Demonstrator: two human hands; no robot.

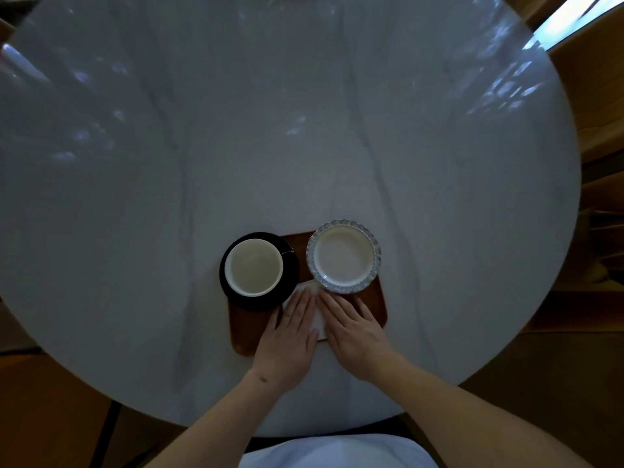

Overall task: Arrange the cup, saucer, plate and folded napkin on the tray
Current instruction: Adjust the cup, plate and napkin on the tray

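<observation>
Napkin [320,321], white, folded, under flat hands

Single view: head-worn wide-angle camera, looking steeply down and forward over the round desk [304,130]. Near range; forearms enter from the bottom edge. Strong curvature at the margins. No second view to overlap.

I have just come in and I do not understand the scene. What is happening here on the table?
A person is setting a wooden tray on a round marble table. Both hands, left hand and right hand, lie flat on a white folded napkin on the tray. A white cup sits on a dark saucer, and a scalloped plate stands beside it.
</observation>
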